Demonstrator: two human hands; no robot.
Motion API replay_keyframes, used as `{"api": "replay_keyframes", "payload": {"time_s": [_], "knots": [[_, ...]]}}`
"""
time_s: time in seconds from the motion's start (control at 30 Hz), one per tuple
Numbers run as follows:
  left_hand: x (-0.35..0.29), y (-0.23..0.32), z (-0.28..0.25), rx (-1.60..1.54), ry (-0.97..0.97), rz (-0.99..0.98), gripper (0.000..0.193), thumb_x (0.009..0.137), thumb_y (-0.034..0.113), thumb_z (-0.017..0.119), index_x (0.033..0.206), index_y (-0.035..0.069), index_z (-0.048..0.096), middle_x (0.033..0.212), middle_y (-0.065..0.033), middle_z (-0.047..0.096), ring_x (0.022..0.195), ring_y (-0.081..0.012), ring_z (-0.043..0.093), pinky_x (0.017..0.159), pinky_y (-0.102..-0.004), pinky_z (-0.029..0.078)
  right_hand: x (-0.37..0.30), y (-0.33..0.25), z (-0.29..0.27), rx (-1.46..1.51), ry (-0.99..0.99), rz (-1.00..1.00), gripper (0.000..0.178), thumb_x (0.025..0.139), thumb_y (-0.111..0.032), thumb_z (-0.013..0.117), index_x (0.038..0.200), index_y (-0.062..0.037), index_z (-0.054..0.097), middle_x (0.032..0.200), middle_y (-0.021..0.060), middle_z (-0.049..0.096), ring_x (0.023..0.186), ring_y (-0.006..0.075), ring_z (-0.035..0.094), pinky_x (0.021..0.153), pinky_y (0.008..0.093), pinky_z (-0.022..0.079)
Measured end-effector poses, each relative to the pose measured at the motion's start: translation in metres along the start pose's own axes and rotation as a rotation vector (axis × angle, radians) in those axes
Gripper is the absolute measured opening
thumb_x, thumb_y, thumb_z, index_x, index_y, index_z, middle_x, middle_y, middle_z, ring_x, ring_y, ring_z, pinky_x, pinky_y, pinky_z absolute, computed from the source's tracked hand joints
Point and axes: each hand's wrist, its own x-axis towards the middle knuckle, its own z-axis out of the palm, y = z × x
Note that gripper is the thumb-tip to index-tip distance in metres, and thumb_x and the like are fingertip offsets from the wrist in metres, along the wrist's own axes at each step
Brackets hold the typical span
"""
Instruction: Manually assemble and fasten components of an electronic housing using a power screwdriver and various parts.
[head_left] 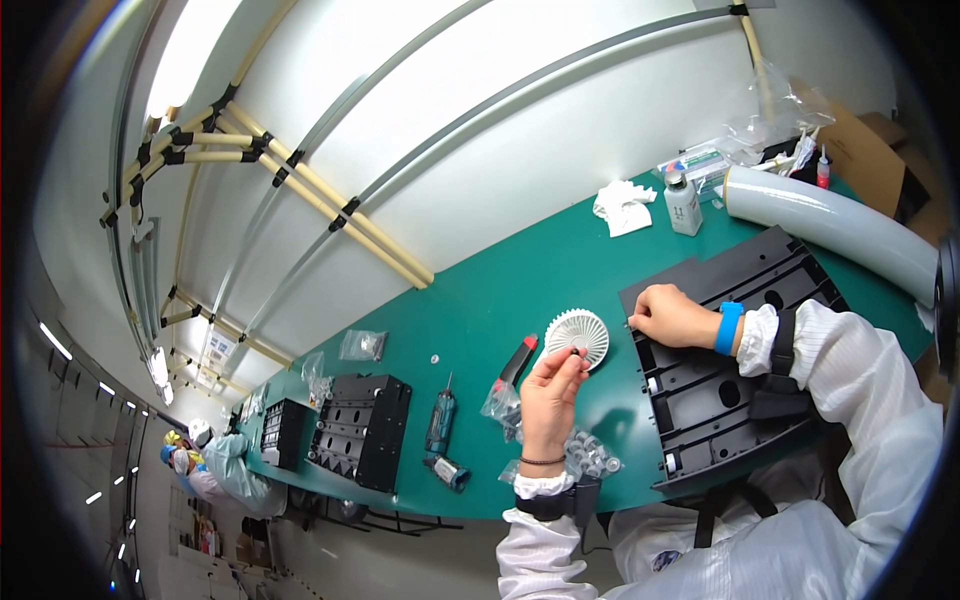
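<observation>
My left hand is raised over the green table, with thumb and fingertips pinched on a small dark piece whose kind I cannot make out. Just behind those fingertips lies a round white ribbed disc. My right hand is closed at the left edge of a large black slotted panel. Whatever its fingertips hold there is hidden. Small white rollers show along that same edge of the panel. Below my left wrist, a bag of small grey cylindrical parts rests near the table's front.
Left of my hands lie a red-and-black handled tool and a cordless screwdriver. Further left stand black housings. A white bottle, crumpled tissue and a film roll are at the back right. People in work clothes appear far left.
</observation>
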Motion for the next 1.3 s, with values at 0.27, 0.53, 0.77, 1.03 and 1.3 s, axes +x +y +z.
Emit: {"api": "replay_keyframes", "payload": {"time_s": [0.27, 0.53, 0.77, 1.03, 1.3], "knots": [[0.022, -0.047, 0.009, -0.055, -0.01, -0.067, 0.022, 0.092, 0.004, 0.063, 0.113, -0.001, 0.061, 0.103, -0.0126, 0.067, 0.088, -0.0181, 0.066, 0.077, -0.026, 0.055, -0.004, -0.006, 0.0, -0.006, -0.006, 0.018, 0.02, 0.084, -0.022, 0.065, 0.08, -0.003, 0.07, 0.084, 0.0182, 0.07, 0.087, 0.0359, 0.066, 0.084, 0.0505, 0.048], [0.04, -0.081, 0.019, 0.178, 0.07, 0.014, 0.027, 0.095, 0.008, 0.061, 0.118, -0.005, 0.058, 0.1, -0.0098, 0.067, 0.084, -0.0128, 0.064, 0.077, -0.0238, 0.054, -0.002, -0.006, -0.001, 0.003, -0.03, 0.02, 0.021, 0.084, -0.022, 0.064, 0.083, -0.0019, 0.07, 0.086, 0.0189, 0.07, 0.089, 0.0375, 0.066, 0.087, 0.0522, 0.046], [0.05, -0.092, 0.015, 0.017, 0.023, -0.056, 0.029, 0.095, 0.011, 0.062, 0.119, -0.004, 0.059, 0.092, -0.0043, 0.065, 0.078, -0.0097, 0.06, 0.072, -0.0215, 0.051, -0.003, -0.007, 0.0, 0.0, -0.031, 0.023, 0.021, 0.084, -0.021, 0.063, 0.084, -0.0015, 0.07, 0.088, 0.0196, 0.069, 0.089, 0.0381, 0.066, 0.087, 0.054, 0.046], [0.047, -0.087, 0.017, 0.12, 0.037, -0.044, 0.027, 0.094, 0.014, 0.064, 0.115, -0.004, 0.063, 0.091, -0.003, 0.065, 0.078, -0.0092, 0.06, 0.072, -0.022, 0.051, -0.002, -0.005, 0.001, 0.003, -0.016, 0.002, 0.022, 0.083, -0.02, 0.063, 0.083, 0.0001, 0.069, 0.086, 0.0209, 0.069, 0.089, 0.0387, 0.066, 0.087, 0.0548, 0.045], [0.047, -0.082, 0.018, 0.484, 0.034, 0.096, 0.025, 0.094, 0.017, 0.065, 0.11, -0.002, 0.067, 0.091, -0.0028, 0.068, 0.076, -0.0075, 0.061, 0.07, -0.0216, 0.051, -0.003, -0.005, -0.002, 0.008, -0.018, 0.001, 0.023, 0.083, -0.021, 0.062, 0.082, 0.0004, 0.069, 0.085, 0.0207, 0.069, 0.088, 0.038, 0.066, 0.086, 0.0545, 0.046]]}}
